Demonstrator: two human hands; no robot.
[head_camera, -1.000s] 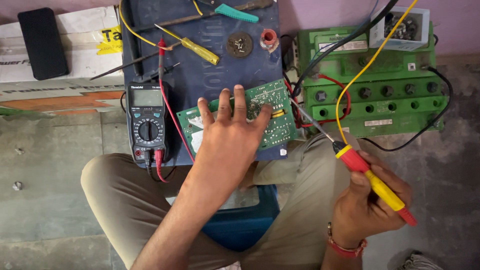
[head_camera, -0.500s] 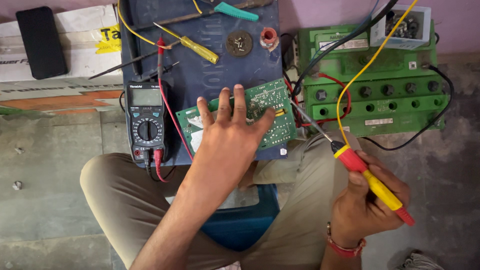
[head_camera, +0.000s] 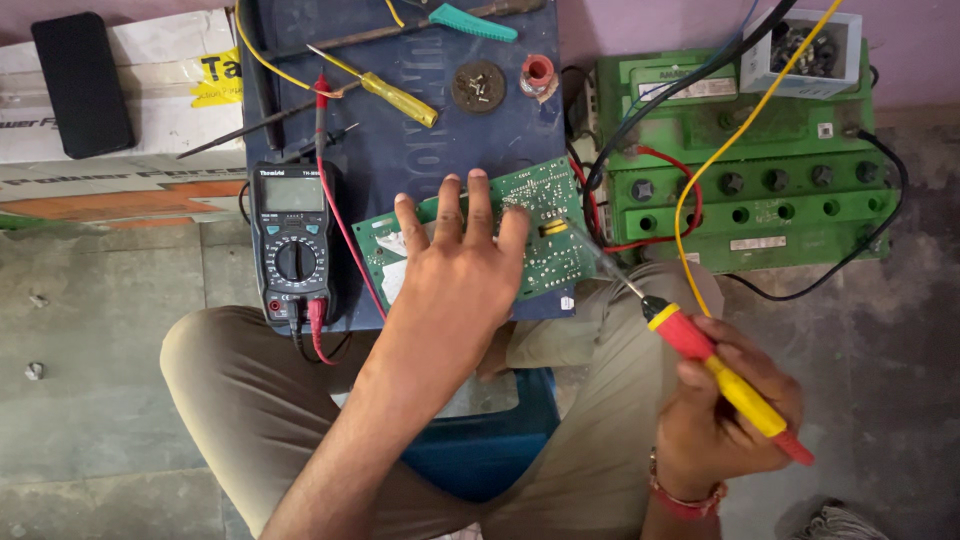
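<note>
My left hand lies flat with fingers spread on a green circuit board, pressing it onto a dark blue battery top. My right hand grips a soldering iron with a red and yellow handle; its thin metal tip reaches up-left to a component near the board's right side. A yellow wire runs from the iron up past the green battery.
A black multimeter with red and black leads sits left of the board. A yellow screwdriver, a teal tool and a small dish of screws lie on the blue battery. A green battery stands right, a black phone far left.
The soldering iron tip has stayed at the board's right side while my right hand shifted slightly. My left hand keeps its place on the board.
</note>
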